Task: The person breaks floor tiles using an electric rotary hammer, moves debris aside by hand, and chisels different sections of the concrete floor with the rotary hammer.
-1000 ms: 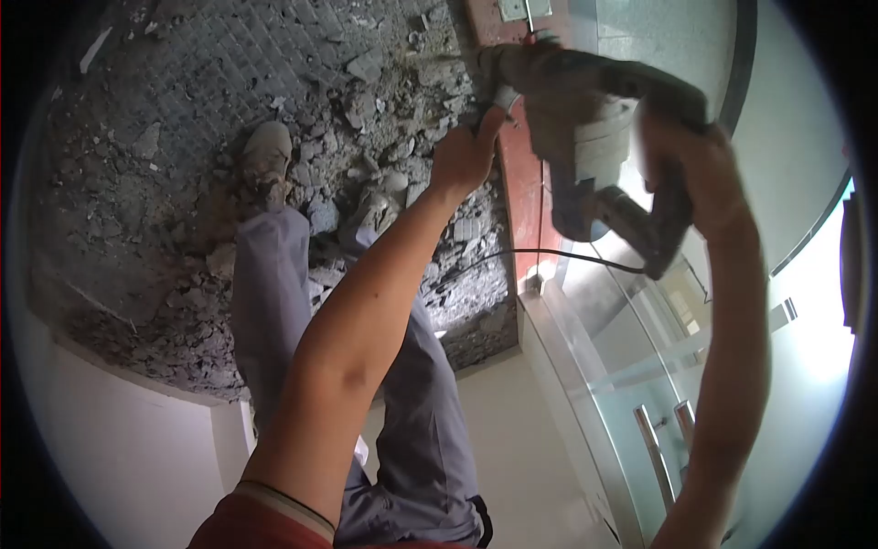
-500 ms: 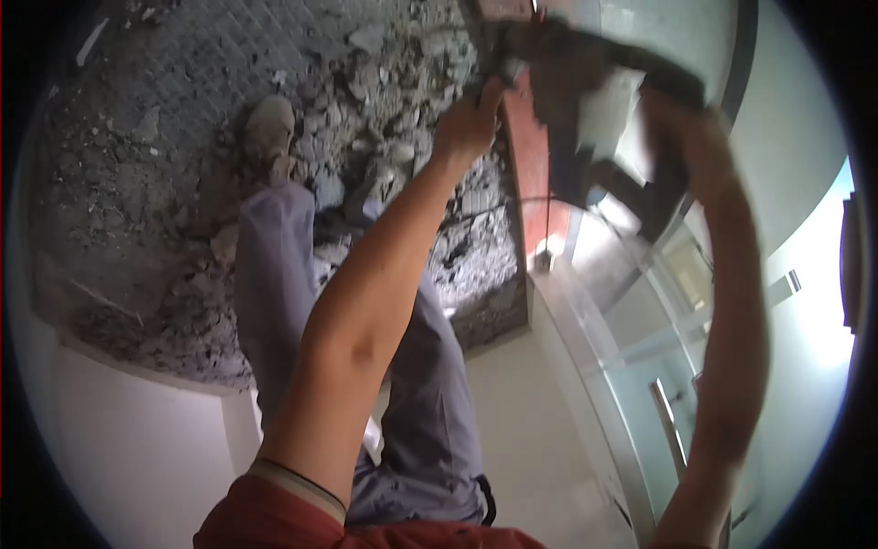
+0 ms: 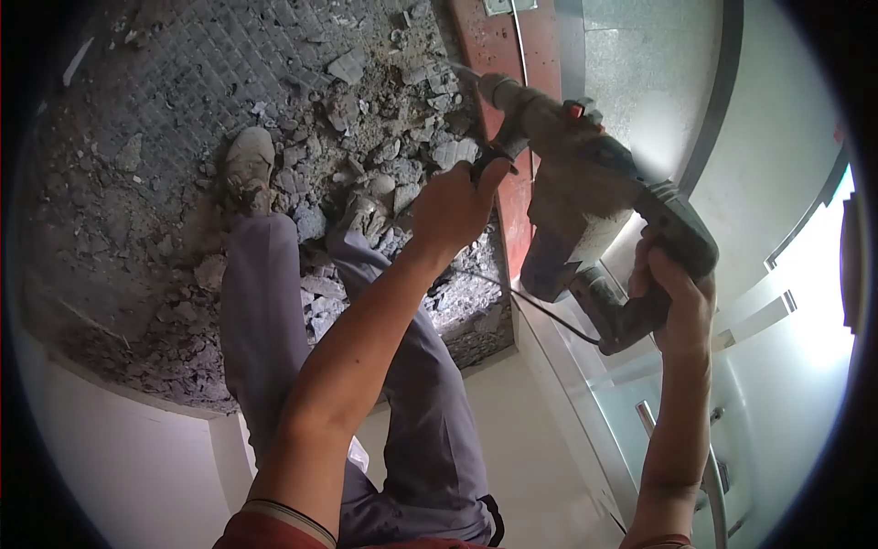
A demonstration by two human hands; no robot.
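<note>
A dusty hammer drill point(image 3: 585, 169) hangs over the red floor strip, its chuck and bit aimed at the broken rubble at the upper left. My left hand point(image 3: 455, 209) is wrapped round its side handle close to the chuck. The rear grip is held by my right hand point(image 3: 672, 297), fingers curled through the loop. From the bottom of the grip a black cable point(image 3: 556, 320) runs left across the strip to the rubble. The bit's tip is thin and blurred near the rubble's edge.
Broken rubble point(image 3: 402, 169) covers the floor around two dusty shoes point(image 3: 249, 163). A ridged grey floor patch point(image 3: 219, 69) lies at the upper left. A red strip point(image 3: 503, 46) borders the rubble. Glass doors with a metal handle point(image 3: 715, 485) are at the lower right, a pale wall point(image 3: 137, 439) at the lower left.
The drill has come lower and nearer to me, and its rear end has dropped. Both my hands have moved down with it, still gripping.
</note>
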